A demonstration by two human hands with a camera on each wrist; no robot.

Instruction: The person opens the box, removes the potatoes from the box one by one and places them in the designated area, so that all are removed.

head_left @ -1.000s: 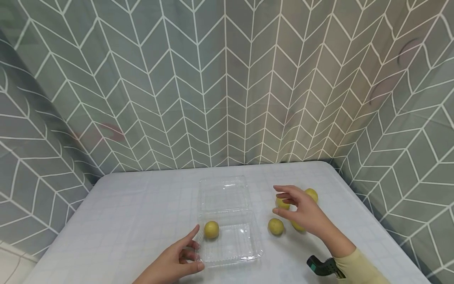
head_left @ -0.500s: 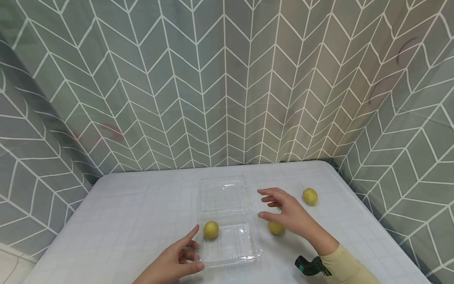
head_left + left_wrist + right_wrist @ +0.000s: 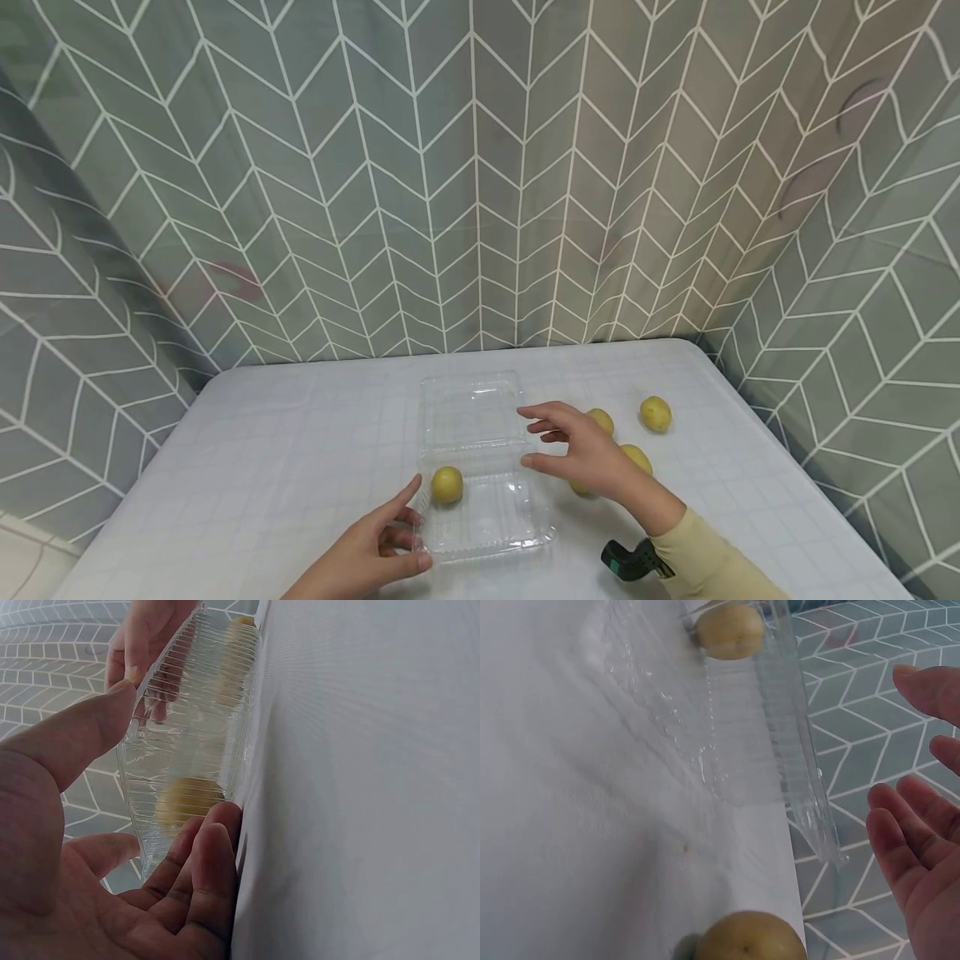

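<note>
A clear plastic clamshell box (image 3: 491, 517) lies on the table, its lid (image 3: 474, 412) folded back flat behind it. One round yellow fruit (image 3: 447, 485), kind unclear, sits in the box's left side. My left hand (image 3: 371, 546) rests against the left wall; in the left wrist view its thumb (image 3: 105, 724) touches the rim and bent fingers (image 3: 214, 862) touch the wall low down. Spread and holding nothing, my right hand (image 3: 577, 450) hovers by the box's right edge. It partly hides some loose yellow fruits; one fruit (image 3: 750, 939) shows below it in the right wrist view.
Right of the box lie several loose fruits, including one at the far right (image 3: 656, 414) and one behind my wrist (image 3: 637, 457). A white cloth covers the table (image 3: 285, 467). A patterned curtain (image 3: 480, 167) hangs behind. A black device (image 3: 633, 560) is strapped to my right wrist.
My right hand has moved left from above the loose fruits to the box's right edge, uncovering some of them. My left hand, the box and the fruit inside have stayed put.
</note>
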